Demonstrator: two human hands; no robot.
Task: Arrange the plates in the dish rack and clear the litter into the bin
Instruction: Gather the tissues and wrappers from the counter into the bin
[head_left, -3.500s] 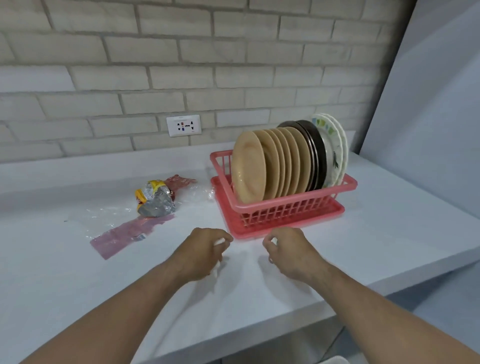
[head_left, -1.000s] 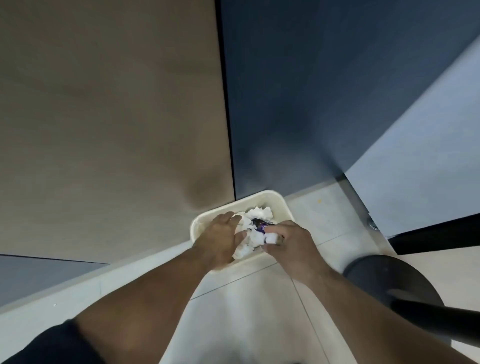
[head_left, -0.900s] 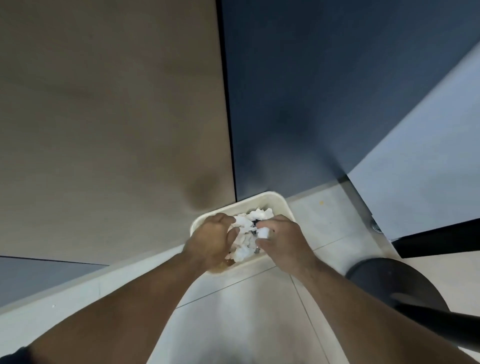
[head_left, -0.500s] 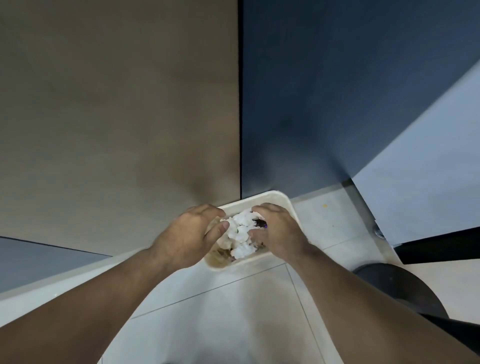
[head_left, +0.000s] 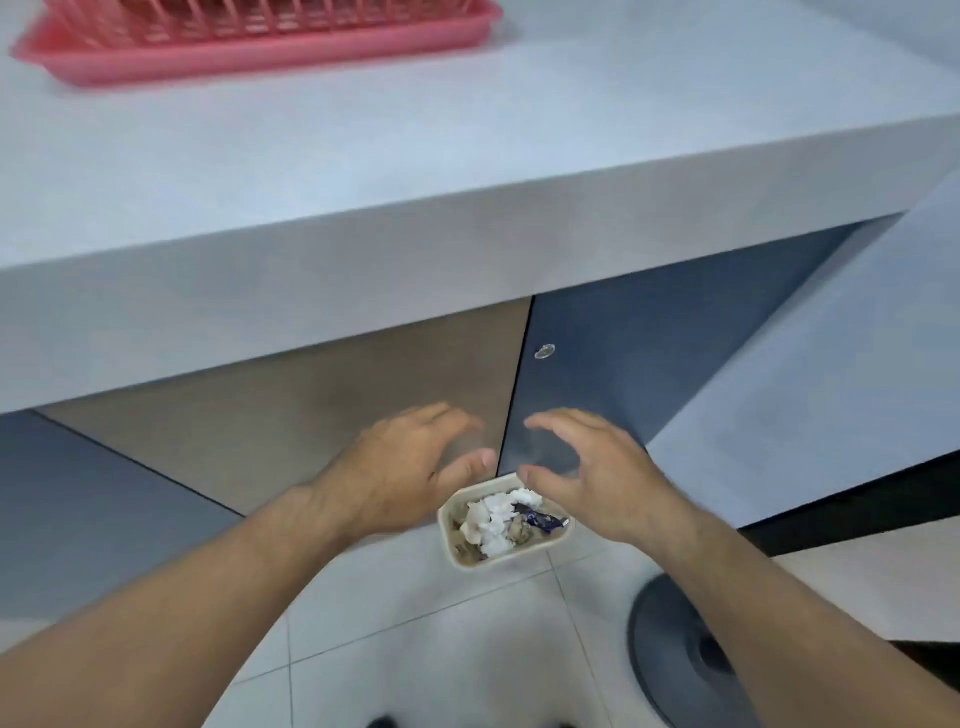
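My left hand (head_left: 410, 467) and right hand (head_left: 597, 470) hover spread and empty above the bin (head_left: 556, 543) where the litter (head_left: 493, 519) lies heaped, so I fear pieces could spill over its low rim

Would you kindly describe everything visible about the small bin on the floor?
The bin is a small cream-coloured tub, rectangular with rounded corners, apparently plastic. It stands upright and open on the pale tiled floor, close against the cabinet fronts under the counter. Inside lie crumpled white tissue, a dark blue wrapper and some brownish scraps. Both open hands hover above its far rim, apparently not touching it.
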